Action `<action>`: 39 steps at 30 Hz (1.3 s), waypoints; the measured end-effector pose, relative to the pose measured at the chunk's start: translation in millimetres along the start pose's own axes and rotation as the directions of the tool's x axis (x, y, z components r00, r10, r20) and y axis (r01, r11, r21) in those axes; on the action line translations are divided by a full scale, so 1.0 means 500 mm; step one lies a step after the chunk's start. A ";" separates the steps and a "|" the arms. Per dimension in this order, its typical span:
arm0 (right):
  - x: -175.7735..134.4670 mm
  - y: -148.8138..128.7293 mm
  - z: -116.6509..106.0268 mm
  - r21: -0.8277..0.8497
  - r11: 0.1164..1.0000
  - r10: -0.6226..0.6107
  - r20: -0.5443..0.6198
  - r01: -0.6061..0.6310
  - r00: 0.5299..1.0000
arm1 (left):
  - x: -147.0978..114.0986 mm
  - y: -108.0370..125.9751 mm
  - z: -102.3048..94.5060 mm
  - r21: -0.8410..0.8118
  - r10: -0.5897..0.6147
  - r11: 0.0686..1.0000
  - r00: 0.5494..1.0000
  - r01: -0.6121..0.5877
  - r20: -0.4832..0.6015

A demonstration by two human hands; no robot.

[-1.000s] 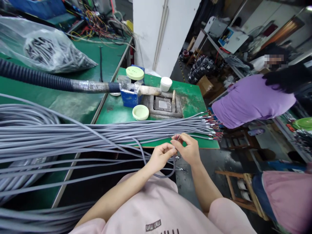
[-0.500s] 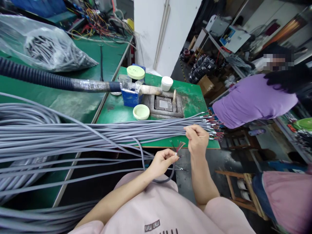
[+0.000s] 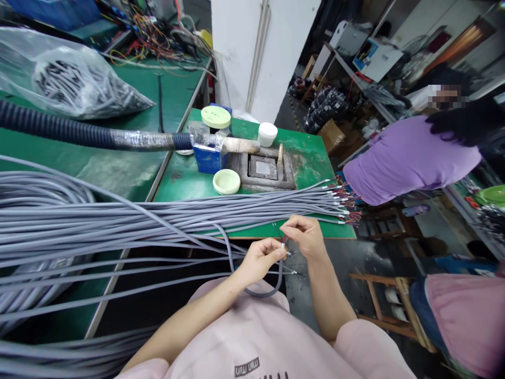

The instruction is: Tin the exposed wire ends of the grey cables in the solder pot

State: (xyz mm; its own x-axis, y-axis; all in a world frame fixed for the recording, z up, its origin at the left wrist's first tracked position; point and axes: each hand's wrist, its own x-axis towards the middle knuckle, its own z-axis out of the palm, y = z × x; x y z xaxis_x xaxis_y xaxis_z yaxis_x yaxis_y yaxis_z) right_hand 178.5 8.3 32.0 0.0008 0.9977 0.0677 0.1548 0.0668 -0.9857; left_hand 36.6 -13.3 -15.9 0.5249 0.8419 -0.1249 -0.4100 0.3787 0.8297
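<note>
Just below frame centre: left hand [image 3: 259, 261] pinches a grey multicore cable [image 3: 280, 274] under its stripped end; right hand [image 3: 305, 237], fingertips together on its coloured wires [image 3: 284, 239]. Jacket off here; some strands loose. Bundled cables [image 3: 221, 210] mid-frame, ends bared at right. Fingers hide most wires; coils [image 3: 47, 189] cut off at left edge.

Grey cable [image 3: 280, 273], red wires [image 3: 284, 239], green tabletop [image 3: 310, 163]
</note>
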 end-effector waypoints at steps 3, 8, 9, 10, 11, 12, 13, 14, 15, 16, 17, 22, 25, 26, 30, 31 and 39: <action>0.004 0.004 0.019 -0.010 0.998 -0.067 -0.119 0.067 0.991 | 0.000 0.007 0.000 -0.015 -0.019 1.000 1.000 0.019 -0.012; 0.023 0.002 0.022 0.233 0.969 -0.021 -0.262 0.085 0.965 | 0.003 0.025 -0.004 0.014 -0.019 1.000 0.998 0.019 -0.061; 0.028 -0.002 0.015 0.299 0.948 -0.019 -0.295 0.111 0.955 | 0.003 0.026 -0.006 0.023 -0.021 0.999 0.998 0.022 -0.059; 0.032 -0.005 0.004 0.351 0.925 -0.022 -0.329 0.144 0.944 | 0.002 0.026 -0.008 0.028 -0.024 0.999 0.998 0.026 -0.059; 0.034 -0.008 -0.008 0.383 0.908 -0.027 -0.354 0.171 0.935 | 0.001 0.025 -0.011 0.029 -0.027 0.999 0.998 0.029 -0.063; 0.035 -0.010 -0.021 0.390 0.904 -0.028 -0.352 0.174 0.935 | -0.001 0.024 -0.013 0.028 -0.029 0.999 0.997 0.031 -0.074; 0.033 -0.010 -0.033 0.372 0.918 -0.018 -0.316 0.141 0.949 | -0.002 0.022 -0.016 0.025 -0.027 0.999 0.996 0.030 -0.090; 0.030 -0.009 -0.043 0.328 0.942 0.007 -0.243 0.075 0.970 | -0.002 0.020 -0.019 0.023 -0.024 0.999 0.994 0.027 -0.105; 0.026 -0.005 -0.050 0.266 0.964 0.050 -0.147 -0.009 0.988 | -0.002 0.019 -0.021 0.021 -0.020 1.000 0.993 0.023 -0.114; 0.021 -0.001 -0.054 0.196 0.977 0.100 -0.047 -0.089 0.994 | -0.002 0.019 -0.023 0.020 -0.017 1.000 0.993 0.019 -0.115; 0.017 0.004 -0.054 0.132 0.979 0.149 0.036 -0.153 0.988 | -0.002 0.019 -0.024 0.023 -0.016 1.000 0.994 0.018 -0.108; 0.019 0.010 -0.013 0.102 0.963 0.233 0.156 -0.250 0.960 | -0.003 0.024 -0.027 0.061 -0.024 0.998 0.999 0.026 -0.022; 0.029 -0.002 0.015 0.180 0.946 0.247 0.145 -0.271 0.958 | -0.008 0.025 -0.030 0.062 -0.020 0.998 1.000 0.019 0.017; 0.030 -0.005 0.022 0.206 0.941 0.247 0.126 -0.269 0.961 | -0.009 0.025 -0.032 0.048 -0.021 0.999 1.000 0.020 0.016; 0.026 0.000 0.037 0.255 0.947 0.199 0.018 -0.197 0.980 | -0.010 0.022 -0.040 -0.095 -0.050 0.994 0.998 0.048 -0.026; 0.023 0.005 0.039 0.242 0.955 0.179 -0.011 -0.171 0.984 | -0.010 0.021 -0.042 -0.143 -0.064 0.988 0.997 0.058 -0.034; -0.008 0.014 0.020 -0.220 0.920 -0.334 -0.009 0.324 0.942 | -0.007 0.042 -0.054 -0.451 -0.116 0.888 0.993 0.086 -0.039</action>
State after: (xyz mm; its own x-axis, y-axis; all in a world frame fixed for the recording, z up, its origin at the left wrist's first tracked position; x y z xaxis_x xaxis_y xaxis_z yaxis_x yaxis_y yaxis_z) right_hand 169.9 5.0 23.4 -0.0423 0.9178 0.3948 0.3603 0.3826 -0.8508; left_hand 5.9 2.1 -12.7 0.5393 0.8069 -0.2411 -0.6555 0.5820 0.4812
